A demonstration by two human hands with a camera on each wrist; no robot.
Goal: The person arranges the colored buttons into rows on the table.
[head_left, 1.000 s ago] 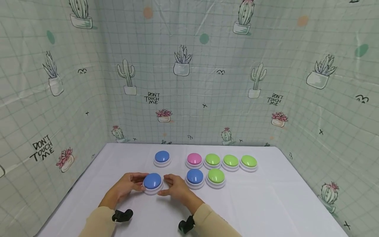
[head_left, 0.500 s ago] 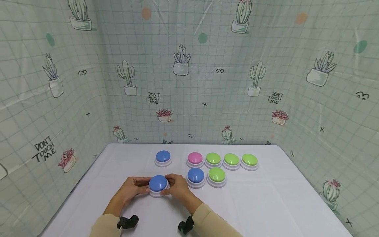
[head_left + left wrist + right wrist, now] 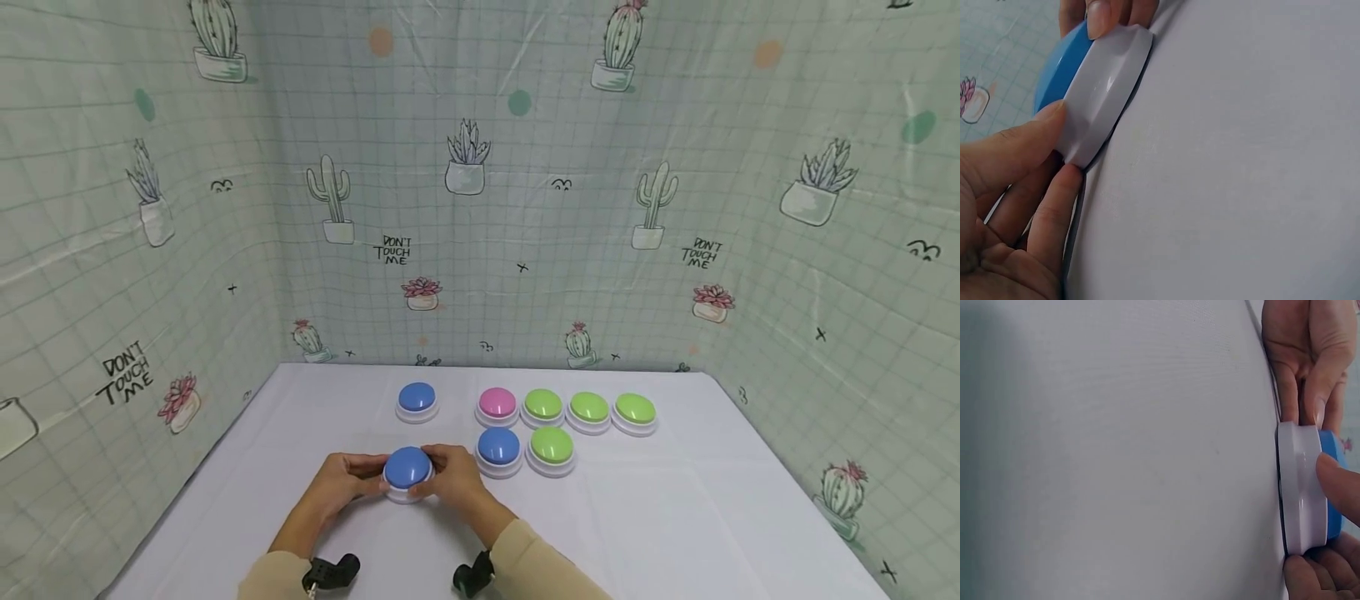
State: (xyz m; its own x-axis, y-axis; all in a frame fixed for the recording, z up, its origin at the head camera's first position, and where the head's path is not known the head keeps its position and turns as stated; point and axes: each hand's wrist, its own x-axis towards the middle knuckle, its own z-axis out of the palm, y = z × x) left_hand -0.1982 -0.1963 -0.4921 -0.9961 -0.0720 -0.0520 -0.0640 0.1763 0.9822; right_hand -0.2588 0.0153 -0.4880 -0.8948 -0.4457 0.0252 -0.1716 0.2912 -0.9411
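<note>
Between both hands is a round push button (image 3: 407, 468) with a blue domed top and a white base. My left hand (image 3: 337, 486) grips its left side, and the left wrist view shows the thumb and a finger against the white base (image 3: 1100, 94). On the opposite side my right hand (image 3: 456, 483) holds it, the thumb in front and fingers behind. In the right wrist view the base (image 3: 1302, 487) stands flat against the white table, as far as I can see. A second blue button (image 3: 498, 448) stands just right of my right hand.
Beside that blue button is a green button (image 3: 552, 448). Behind them, a pink button (image 3: 497, 405) and several green buttons (image 3: 588, 410) form a row. Another blue button (image 3: 417, 400) stands alone at the back left. Patterned cloth walls (image 3: 517, 217) enclose the white table (image 3: 675, 517).
The held blue button has moved right and slightly towards me. My left hand has travelled with it. My right hand, apart from it a second ago, now grips it.
</note>
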